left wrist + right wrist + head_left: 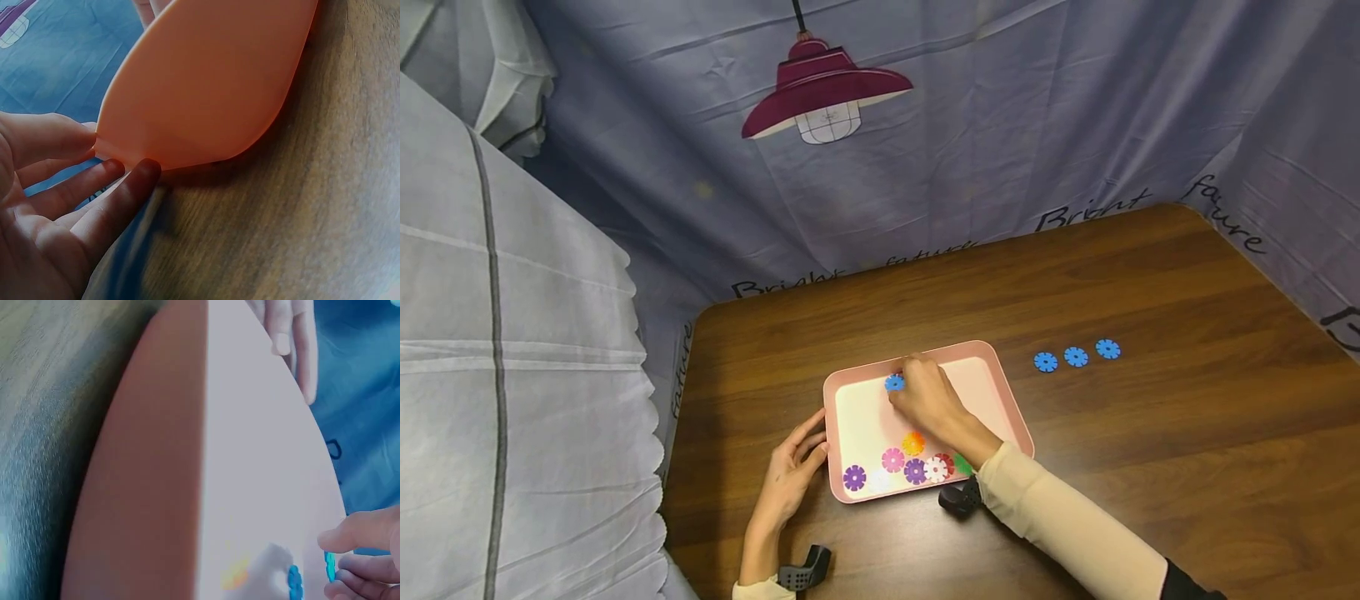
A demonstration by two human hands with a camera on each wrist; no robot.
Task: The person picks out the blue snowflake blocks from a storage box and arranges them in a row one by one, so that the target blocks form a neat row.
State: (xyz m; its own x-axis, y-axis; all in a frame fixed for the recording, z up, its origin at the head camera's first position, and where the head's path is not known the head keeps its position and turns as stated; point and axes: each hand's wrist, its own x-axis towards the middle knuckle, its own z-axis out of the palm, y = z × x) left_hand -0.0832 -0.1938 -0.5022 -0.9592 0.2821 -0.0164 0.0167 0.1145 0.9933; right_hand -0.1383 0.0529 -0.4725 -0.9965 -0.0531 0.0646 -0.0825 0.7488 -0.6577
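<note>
In the head view my right hand (927,396) is over the pink tray (1003,392), near its far side. Thumb and fingers pinch a blue notched plastic disc (330,567), seen edge-on in the right wrist view. Beside it in the tray is another blue disc (894,382). My left hand (790,475) lies at the tray's left side, its extended fingers (119,197) touching the outer wall and rim. Toward the tray's near side lie an orange disc (913,442), a pink disc (892,460), purple discs (854,477), a white disc (936,469), and partly covered red and green ones.
Three blue discs (1076,357) lie in a row on the wooden table (1150,433), right of the tray. A printed curtain (962,167) hangs behind the table's far edge, and a white cloth (565,375) hangs at the left.
</note>
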